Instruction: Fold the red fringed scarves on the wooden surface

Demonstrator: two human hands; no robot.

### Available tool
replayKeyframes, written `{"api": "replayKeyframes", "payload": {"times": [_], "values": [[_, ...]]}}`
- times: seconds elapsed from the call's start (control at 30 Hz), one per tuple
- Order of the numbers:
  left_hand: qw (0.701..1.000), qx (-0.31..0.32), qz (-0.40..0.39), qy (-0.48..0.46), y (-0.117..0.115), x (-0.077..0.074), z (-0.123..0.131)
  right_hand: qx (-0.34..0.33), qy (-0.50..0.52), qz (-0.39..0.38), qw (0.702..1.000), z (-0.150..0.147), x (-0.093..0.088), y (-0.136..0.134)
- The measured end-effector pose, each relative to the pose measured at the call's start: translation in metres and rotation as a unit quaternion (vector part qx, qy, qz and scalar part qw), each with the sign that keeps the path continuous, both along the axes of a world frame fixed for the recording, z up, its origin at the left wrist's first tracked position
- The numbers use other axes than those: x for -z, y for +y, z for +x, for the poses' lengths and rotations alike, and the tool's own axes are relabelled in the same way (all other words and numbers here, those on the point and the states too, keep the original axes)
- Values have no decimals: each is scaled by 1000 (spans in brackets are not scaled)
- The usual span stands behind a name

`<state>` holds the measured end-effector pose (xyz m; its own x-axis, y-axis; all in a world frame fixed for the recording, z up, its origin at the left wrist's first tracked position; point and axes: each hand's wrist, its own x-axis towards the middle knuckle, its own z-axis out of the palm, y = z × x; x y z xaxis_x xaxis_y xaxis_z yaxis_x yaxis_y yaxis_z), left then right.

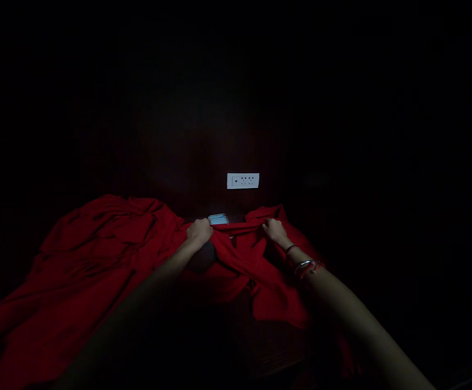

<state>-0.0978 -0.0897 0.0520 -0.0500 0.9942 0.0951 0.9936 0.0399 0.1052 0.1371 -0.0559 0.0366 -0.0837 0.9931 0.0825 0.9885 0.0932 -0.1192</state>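
A large red cloth (109, 233) lies in folds across the middle and left of the view. My left hand (200, 232) is closed in a fist on its edge. My right hand (275, 231), with bracelets (305, 265) on the wrist, grips the same cloth further right. Between the two fists a strip of the fabric is stretched nearly straight. Loose folds hang below it toward me. Beneath my left wrist there is a dark patch that I cannot make out.
A white wall socket plate (243, 181) is set in the dark surface beyond the cloth. Just behind the stretched strip lies a small pale blue-white item (218, 219), partly blurred. A dark wooden surface (276, 346) shows below the fabric. Deep shadow hides the surroundings.
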Motion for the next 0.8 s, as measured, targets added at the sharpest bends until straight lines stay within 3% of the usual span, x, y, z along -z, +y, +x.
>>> {"api": "replayKeyframes", "payload": {"times": [0.1,0.2,0.33,0.43,0.53,0.63,0.7,0.8], "values": [[1000,-13,-4,-1,5,-6,-1,9,13,-24,1000,-5,-2,10],[1000,-3,22,10,-5,-3,10,-1,18,-35,999,-10,4,6],[987,73,132,61,-45,15,27,-54,37,7,998,-6,14,-21],[979,153,127,36,-82,39,27,-120,66,66,988,8,19,-57],[974,224,33,-24,-107,59,19,-180,81,-37,980,22,19,-95],[967,244,-48,-56,-113,65,12,-184,67,-165,967,31,18,-116],[965,253,-53,-49,-111,64,12,-164,63,-178,968,33,18,-116],[952,303,10,-46,-104,61,17,-141,62,-160,975,32,21,-105]]}}
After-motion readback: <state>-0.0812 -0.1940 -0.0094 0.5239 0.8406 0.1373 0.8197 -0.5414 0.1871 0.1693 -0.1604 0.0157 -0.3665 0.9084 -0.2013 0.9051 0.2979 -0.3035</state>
